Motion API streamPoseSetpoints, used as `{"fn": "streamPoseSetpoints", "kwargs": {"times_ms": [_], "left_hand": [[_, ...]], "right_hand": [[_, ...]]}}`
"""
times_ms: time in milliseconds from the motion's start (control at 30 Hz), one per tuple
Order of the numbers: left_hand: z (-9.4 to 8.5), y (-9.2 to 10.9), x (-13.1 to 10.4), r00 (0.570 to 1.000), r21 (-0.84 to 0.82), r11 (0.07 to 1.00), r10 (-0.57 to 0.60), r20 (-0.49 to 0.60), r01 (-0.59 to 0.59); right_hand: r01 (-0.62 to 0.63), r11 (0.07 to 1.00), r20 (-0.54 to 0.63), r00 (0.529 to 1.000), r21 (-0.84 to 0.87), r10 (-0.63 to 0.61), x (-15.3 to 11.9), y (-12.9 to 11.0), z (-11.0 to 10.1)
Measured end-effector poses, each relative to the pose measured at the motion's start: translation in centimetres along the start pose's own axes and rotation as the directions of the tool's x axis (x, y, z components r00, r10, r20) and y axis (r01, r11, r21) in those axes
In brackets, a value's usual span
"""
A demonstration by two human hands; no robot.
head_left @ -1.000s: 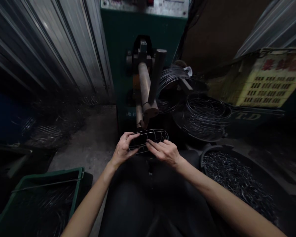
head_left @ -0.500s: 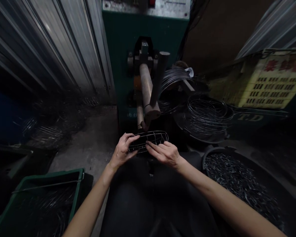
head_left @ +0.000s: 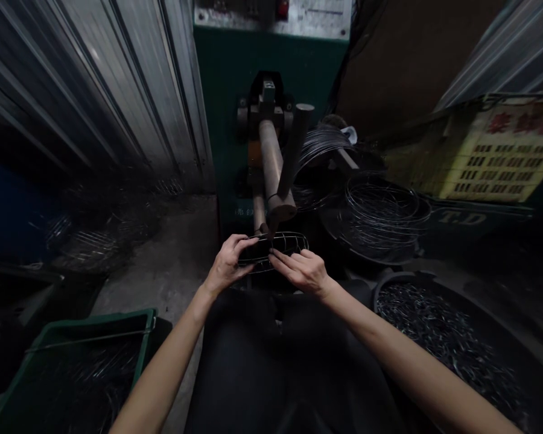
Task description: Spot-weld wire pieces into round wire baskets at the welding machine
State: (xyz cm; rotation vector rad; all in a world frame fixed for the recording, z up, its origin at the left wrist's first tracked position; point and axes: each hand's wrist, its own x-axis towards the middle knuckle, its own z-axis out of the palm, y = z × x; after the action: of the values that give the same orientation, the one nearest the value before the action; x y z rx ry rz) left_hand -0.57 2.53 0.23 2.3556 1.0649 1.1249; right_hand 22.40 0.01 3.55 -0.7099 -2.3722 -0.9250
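Note:
A round wire basket of thin metal rods is held between my hands, right at the tip of the welding machine's arm. My left hand is closed on the basket's left side, thumb below and fingers above. From the right, my right hand pinches at the near side with thumb and forefinger; whether a small piece sits in the pinch as well is too small to tell. The machine's electrode tip meets or nearly meets the basket's wire.
A black tub of small metal pieces stands at my right. Behind it are wire rings in a dark basin and a yellow crate. On the left sit a green crate and a heap of wire parts.
Both hands have moved the wire basket slightly up and away from me, closer under the electrode tip. The grip looks the same.

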Motion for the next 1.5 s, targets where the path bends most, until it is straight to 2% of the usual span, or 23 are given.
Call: {"fn": "streamPoseSetpoints", "kwargs": {"times_ms": [133,300,400,467,500,533,567,600,633,667,733,767,800,833,933,1067,1133,1200,1267,1300,1367,1433,1500], "left_hand": [[-0.4,-0.1,0.3,1.0,0.005,1.0,0.018,0.009,-0.018],[-1.1,-0.1,0.2,1.0,0.018,1.0,0.015,0.016,-0.016],[-1.1,-0.6,-0.6,0.997,0.031,0.997,-0.069,-0.04,0.07],[-0.6,-1.1,-1.3,0.988,-0.003,0.991,-0.13,-0.082,0.13],[-0.3,-1.2,-1.7,0.985,-0.026,0.99,-0.143,-0.1,0.141],[0.1,-1.4,-2.1,0.982,-0.048,0.988,-0.148,-0.115,0.143],[0.5,-1.4,-2.4,0.981,-0.069,0.988,-0.147,-0.128,0.139],[0.9,-1.5,-2.6,0.979,-0.088,0.987,-0.147,-0.14,0.135],[1.2,-1.5,-2.8,0.977,-0.103,0.985,-0.151,-0.15,0.137],[1.5,-1.5,-3.0,0.974,-0.114,0.983,-0.161,-0.16,0.144],[1.8,-1.4,-3.2,0.966,-0.13,0.979,-0.179,-0.187,0.156],[1.9,-1.3,-3.2,0.964,-0.133,0.979,-0.18,-0.198,0.155],[1.9,-1.2,-3.2,0.963,-0.134,0.98,-0.175,-0.204,0.15],[1.9,-1.0,-3.1,0.964,-0.134,0.981,-0.168,-0.206,0.142],[1.9,-0.3,-2.9,0.968,-0.104,0.986,-0.148,-0.202,0.13],[1.6,0.3,-2.9,0.968,-0.056,0.99,-0.139,-0.209,0.13],[1.4,0.3,-3.1,0.978,-0.065,0.993,-0.106,-0.181,0.095],[1.0,0.4,-3.2,0.993,-0.076,0.996,-0.055,-0.104,0.047],[0.9,0.7,-3.4,0.999,-0.078,0.996,-0.037,-0.021,0.035],[0.9,0.9,-3.4,0.999,-0.074,0.996,-0.044,0.004,0.045],[1.4,1.5,-3.5,0.995,-0.066,0.993,-0.094,0.023,0.096],[2.2,2.2,-3.7,0.985,-0.077,0.982,-0.171,0.021,0.173],[2.8,2.8,-4.0,0.971,-0.11,0.965,-0.238,0.013,0.238]], "right_hand": [[-0.005,0.999,-0.007,1.0,0.037,0.005,-0.2,0.0,0.5],[-0.095,0.993,0.073,0.993,0.074,0.09,0.3,-0.6,0.7],[-0.162,0.986,0.116,0.981,0.049,0.155,0.1,-1.0,-1.2],[-0.273,0.958,0.127,0.957,0.088,0.261,-1.8,-1.4,-3.5],[-0.374,0.922,0.145,0.923,0.105,0.358,-3.6,-1.7,-4.9],[-0.502,0.858,0.176,0.859,0.108,0.48,-5.9,-1.9,-6.3],[-0.663,0.746,0.223,0.738,0.063,0.637,-8.8,-2.1,-7.6],[-0.816,0.577,0.269,0.548,-0.038,0.792,-12.1,-2.2,-8.7],[-0.901,0.393,0.312,0.325,-0.184,0.893,-15.6,-2.2,-9.7],[-0.906,0.25,0.363,0.118,-0.341,0.924,-19.1,-2.3,-10.5],[-0.831,0.142,0.522,-0.196,-0.538,0.83,-25.4,-2.8,-11.5],[-0.806,0.11,0.576,-0.313,-0.581,0.755,-27.9,-3.3,-11.7],[-0.799,0.095,0.617,-0.377,-0.594,0.691,-29.8,-3.9,-11.9],[-0.803,0.08,0.646,-0.41,-0.59,0.644,-31.1,-4.5,-11.9],[-0.828,0.049,0.67,-0.416,-0.559,0.615,-32.5,-5.6,-11.9],[-0.855,-0.053,0.641,-0.425,-0.515,0.639,-32.6,-5.2,-12.4],[-0.869,-0.169,0.564,-0.437,-0.464,0.7,-32.4,-4.7,-13.1],[-0.874,-0.345,0.438,-0.473,-0.341,0.765,-31.4,-4.2,-13.7],[-0.856,-0.51,0.347,-0.506,-0.087,0.79,-29.2,-3.8,-13.9],[-0.835,-0.547,0.337,-0.499,0.059,0.799,-27.7,-3.8,-13.9],[-0.825,-0.51,0.371,-0.406,0.246,0.835,-24.5,-4.0,-13.4],[-0.913,-0.337,0.457,-0.204,0.231,0.866,-21.9,-4.7,-12.6],[-0.992,-0.061,0.542,0.01,0.113,0.84,-20.7,-5.9,-11.8]]}}
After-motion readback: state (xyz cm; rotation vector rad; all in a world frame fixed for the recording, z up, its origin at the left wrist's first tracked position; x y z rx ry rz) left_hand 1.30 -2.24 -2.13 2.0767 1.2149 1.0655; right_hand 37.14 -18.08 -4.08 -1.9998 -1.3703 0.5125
